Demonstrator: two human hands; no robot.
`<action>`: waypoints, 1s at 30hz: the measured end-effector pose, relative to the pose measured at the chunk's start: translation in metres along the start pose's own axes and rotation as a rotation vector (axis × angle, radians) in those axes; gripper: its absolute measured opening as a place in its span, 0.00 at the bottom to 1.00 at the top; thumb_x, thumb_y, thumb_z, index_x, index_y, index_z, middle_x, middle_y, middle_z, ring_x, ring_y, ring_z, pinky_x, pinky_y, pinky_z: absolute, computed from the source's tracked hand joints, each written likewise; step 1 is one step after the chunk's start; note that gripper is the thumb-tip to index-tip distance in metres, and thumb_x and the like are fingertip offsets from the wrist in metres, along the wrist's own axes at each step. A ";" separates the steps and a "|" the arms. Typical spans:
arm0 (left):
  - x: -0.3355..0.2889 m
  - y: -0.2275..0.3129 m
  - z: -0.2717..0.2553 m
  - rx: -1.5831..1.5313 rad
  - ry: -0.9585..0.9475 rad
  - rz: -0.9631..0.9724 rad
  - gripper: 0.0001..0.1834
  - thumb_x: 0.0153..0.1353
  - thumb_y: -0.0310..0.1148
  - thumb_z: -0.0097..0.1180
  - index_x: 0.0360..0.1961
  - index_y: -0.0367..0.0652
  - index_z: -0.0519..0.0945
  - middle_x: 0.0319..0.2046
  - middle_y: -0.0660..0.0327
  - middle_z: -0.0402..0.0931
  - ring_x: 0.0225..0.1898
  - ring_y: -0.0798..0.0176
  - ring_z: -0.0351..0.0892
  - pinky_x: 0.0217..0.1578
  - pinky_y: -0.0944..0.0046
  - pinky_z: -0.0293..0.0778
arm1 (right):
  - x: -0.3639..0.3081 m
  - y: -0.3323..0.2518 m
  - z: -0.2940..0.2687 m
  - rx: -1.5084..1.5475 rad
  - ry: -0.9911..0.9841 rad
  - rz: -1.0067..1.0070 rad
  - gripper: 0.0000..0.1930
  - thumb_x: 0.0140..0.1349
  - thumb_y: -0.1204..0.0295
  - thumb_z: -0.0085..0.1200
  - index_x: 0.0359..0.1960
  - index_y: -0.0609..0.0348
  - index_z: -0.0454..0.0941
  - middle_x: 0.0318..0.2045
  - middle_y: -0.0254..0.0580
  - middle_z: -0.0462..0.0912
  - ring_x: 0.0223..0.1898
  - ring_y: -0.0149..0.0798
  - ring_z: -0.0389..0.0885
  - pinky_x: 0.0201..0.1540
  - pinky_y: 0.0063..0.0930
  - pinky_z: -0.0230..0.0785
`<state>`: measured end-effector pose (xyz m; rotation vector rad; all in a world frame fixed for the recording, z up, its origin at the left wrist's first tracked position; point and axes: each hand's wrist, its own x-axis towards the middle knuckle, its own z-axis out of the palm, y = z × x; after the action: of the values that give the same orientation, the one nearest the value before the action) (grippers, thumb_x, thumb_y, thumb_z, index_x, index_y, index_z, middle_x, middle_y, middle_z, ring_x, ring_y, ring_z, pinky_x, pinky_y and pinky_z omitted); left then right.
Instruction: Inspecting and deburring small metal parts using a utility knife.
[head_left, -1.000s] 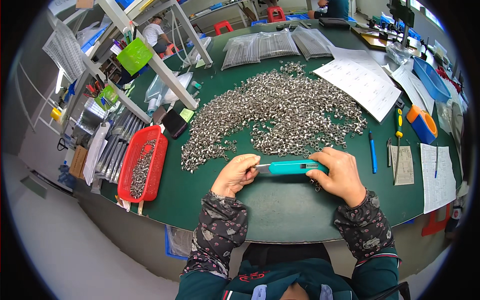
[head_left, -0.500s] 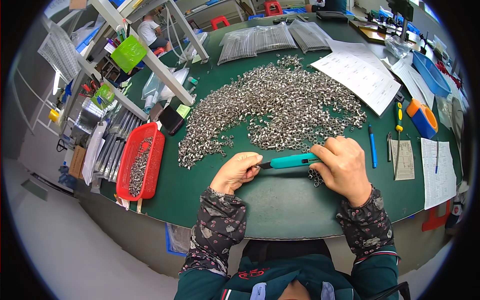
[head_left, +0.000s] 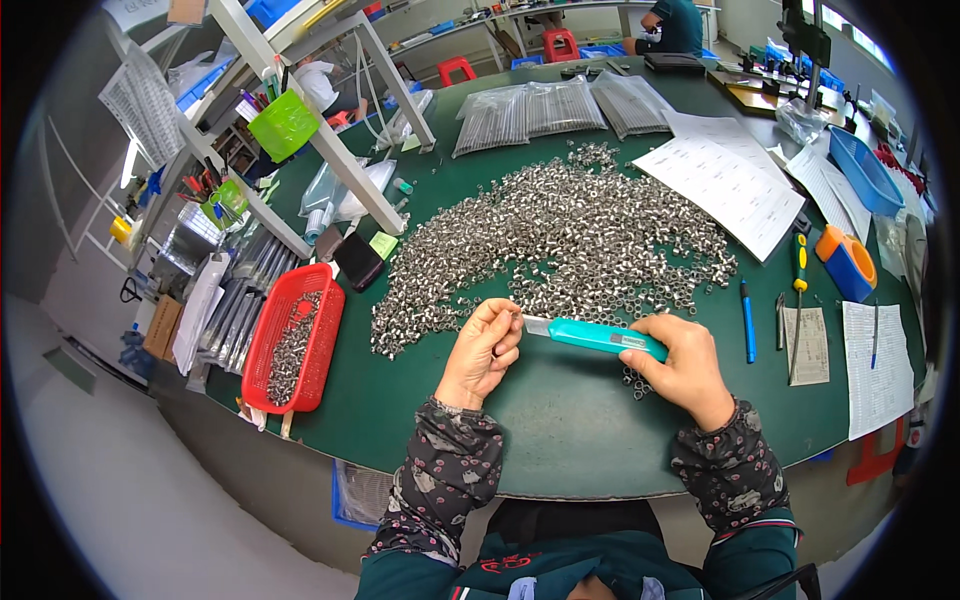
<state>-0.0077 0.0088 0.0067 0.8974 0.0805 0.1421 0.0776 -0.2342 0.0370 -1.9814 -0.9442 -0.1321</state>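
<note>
A teal utility knife (head_left: 592, 337) lies in my right hand (head_left: 690, 365), gripped near the rear of its handle. Its blade (head_left: 537, 325) is out and points left, slanting slightly upward. My left hand (head_left: 480, 352) is closed in a pinch at the blade's tip, holding what looks like one small metal ring (head_left: 516, 312), mostly covered by the fingers. Beyond both hands spreads a large heap of small silvery metal rings (head_left: 560, 230). Several loose rings (head_left: 637, 383) lie on the table just below my right hand.
A red basket (head_left: 333, 340) with metal rings stands left on the green table (head_left: 570, 440). Bagged metal tubes (head_left: 565, 107) lie at the back. To the right are paper sheets (head_left: 725, 185), a blue pen (head_left: 748, 320), a yellow-handled screwdriver (head_left: 800, 262) and an orange-blue tape dispenser (head_left: 846, 262).
The knife has tilted so its blade end sits higher than the handle, and the blade's pale flat side shows. My left fingers have turned upward with it. The whole view has shifted slightly.
</note>
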 end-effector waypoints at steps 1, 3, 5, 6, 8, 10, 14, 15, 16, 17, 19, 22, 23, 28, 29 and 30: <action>0.000 0.000 -0.001 -0.026 -0.006 0.019 0.05 0.60 0.29 0.47 0.37 0.41 0.71 0.27 0.66 0.67 0.18 0.79 0.55 0.11 0.81 0.49 | 0.001 -0.002 0.001 0.028 -0.048 0.083 0.13 0.45 0.62 0.58 0.30 0.57 0.79 0.21 0.43 0.77 0.23 0.43 0.77 0.26 0.32 0.67; 0.000 0.000 -0.001 -0.055 -0.016 0.037 0.05 0.60 0.28 0.47 0.37 0.41 0.71 0.28 0.65 0.68 0.18 0.78 0.55 0.11 0.81 0.49 | 0.002 0.000 0.004 0.080 -0.103 0.155 0.13 0.46 0.62 0.58 0.30 0.57 0.79 0.19 0.43 0.77 0.21 0.41 0.76 0.25 0.31 0.66; 0.002 -0.001 0.000 -0.042 -0.027 0.048 0.05 0.59 0.26 0.48 0.37 0.41 0.71 0.30 0.65 0.70 0.18 0.78 0.55 0.11 0.80 0.49 | 0.000 0.004 0.006 0.128 -0.153 0.233 0.14 0.47 0.61 0.58 0.29 0.57 0.78 0.17 0.43 0.76 0.20 0.40 0.76 0.24 0.30 0.66; 0.002 0.000 0.000 -0.043 -0.028 0.049 0.05 0.59 0.26 0.48 0.37 0.41 0.71 0.30 0.65 0.70 0.18 0.78 0.55 0.11 0.80 0.49 | 0.000 0.007 0.009 0.171 -0.174 0.234 0.14 0.47 0.61 0.58 0.30 0.58 0.79 0.16 0.43 0.76 0.19 0.38 0.75 0.24 0.30 0.65; 0.002 -0.001 0.000 -0.029 0.008 0.052 0.05 0.59 0.25 0.48 0.37 0.41 0.71 0.31 0.65 0.70 0.18 0.78 0.55 0.12 0.80 0.49 | 0.000 0.007 0.009 0.213 -0.194 0.236 0.14 0.48 0.60 0.57 0.30 0.58 0.79 0.14 0.42 0.75 0.17 0.37 0.75 0.23 0.29 0.64; 0.002 -0.001 0.000 -0.024 0.002 0.057 0.05 0.59 0.25 0.48 0.37 0.41 0.72 0.30 0.65 0.70 0.18 0.78 0.55 0.12 0.80 0.49 | 0.002 0.004 0.008 0.213 -0.252 0.287 0.14 0.48 0.60 0.57 0.30 0.58 0.79 0.14 0.42 0.75 0.17 0.35 0.74 0.23 0.28 0.64; 0.001 -0.002 -0.003 0.019 -0.011 0.056 0.06 0.59 0.26 0.48 0.38 0.40 0.71 0.32 0.63 0.71 0.17 0.78 0.54 0.12 0.81 0.50 | 0.001 0.010 0.011 0.239 -0.280 0.312 0.15 0.49 0.60 0.56 0.30 0.59 0.79 0.14 0.43 0.75 0.17 0.35 0.74 0.23 0.28 0.64; 0.001 -0.003 -0.004 0.018 -0.011 0.055 0.06 0.59 0.26 0.48 0.38 0.40 0.71 0.32 0.63 0.71 0.17 0.78 0.54 0.12 0.81 0.50 | 0.001 0.011 0.011 0.258 -0.286 0.326 0.15 0.49 0.60 0.56 0.30 0.59 0.79 0.14 0.43 0.75 0.17 0.35 0.74 0.23 0.28 0.64; 0.001 -0.003 -0.003 0.027 0.006 0.059 0.05 0.59 0.27 0.49 0.37 0.40 0.71 0.31 0.63 0.71 0.17 0.78 0.54 0.12 0.81 0.50 | 0.001 0.011 0.012 0.277 -0.292 0.339 0.15 0.49 0.60 0.56 0.30 0.59 0.79 0.14 0.43 0.75 0.17 0.35 0.74 0.23 0.28 0.64; 0.001 -0.004 -0.003 0.037 0.022 0.062 0.05 0.59 0.27 0.49 0.36 0.39 0.72 0.31 0.63 0.71 0.16 0.78 0.53 0.12 0.80 0.50 | 0.001 0.012 0.012 0.277 -0.293 0.340 0.15 0.49 0.60 0.56 0.30 0.59 0.79 0.14 0.43 0.75 0.17 0.35 0.74 0.23 0.28 0.64; 0.001 -0.004 -0.001 0.038 0.037 0.061 0.05 0.58 0.27 0.50 0.36 0.39 0.72 0.29 0.65 0.70 0.16 0.79 0.53 0.12 0.80 0.49 | 0.000 0.012 0.013 0.239 -0.271 0.323 0.15 0.48 0.59 0.56 0.30 0.58 0.79 0.15 0.43 0.75 0.18 0.38 0.75 0.24 0.30 0.64; 0.000 -0.004 0.002 0.047 0.068 0.057 0.06 0.58 0.28 0.51 0.36 0.39 0.73 0.25 0.68 0.68 0.16 0.79 0.52 0.12 0.80 0.47 | 0.002 0.009 0.010 0.133 -0.249 0.272 0.15 0.48 0.59 0.56 0.29 0.58 0.79 0.16 0.43 0.76 0.20 0.41 0.75 0.25 0.33 0.65; 0.000 -0.004 0.003 0.055 0.084 0.053 0.06 0.58 0.28 0.50 0.35 0.38 0.73 0.22 0.69 0.66 0.16 0.79 0.52 0.13 0.80 0.47 | 0.002 0.007 0.009 0.133 -0.249 0.273 0.15 0.48 0.59 0.56 0.29 0.58 0.79 0.16 0.43 0.76 0.20 0.41 0.75 0.25 0.33 0.65; 0.000 -0.004 0.001 0.062 0.069 0.052 0.06 0.59 0.29 0.50 0.35 0.38 0.73 0.19 0.70 0.62 0.16 0.79 0.53 0.13 0.79 0.47 | 0.001 0.005 0.012 0.042 -0.139 0.179 0.14 0.47 0.60 0.57 0.30 0.57 0.78 0.22 0.43 0.78 0.25 0.44 0.76 0.28 0.35 0.65; 0.000 -0.004 0.001 0.067 0.067 0.053 0.06 0.59 0.29 0.50 0.35 0.38 0.73 0.18 0.70 0.62 0.16 0.79 0.53 0.13 0.79 0.47 | 0.000 0.005 0.012 0.042 -0.139 0.180 0.14 0.47 0.60 0.57 0.30 0.57 0.78 0.22 0.43 0.78 0.25 0.44 0.76 0.28 0.35 0.65; 0.000 -0.004 0.002 0.067 0.066 0.052 0.06 0.59 0.29 0.50 0.35 0.38 0.73 0.18 0.70 0.62 0.16 0.79 0.53 0.13 0.79 0.47 | 0.000 0.005 0.012 0.017 -0.118 0.158 0.14 0.47 0.61 0.57 0.30 0.57 0.78 0.23 0.43 0.77 0.25 0.44 0.76 0.28 0.35 0.65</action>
<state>-0.0072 0.0046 0.0049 0.9621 0.1241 0.2184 0.0776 -0.2266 0.0269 -2.0571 -0.8556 0.0822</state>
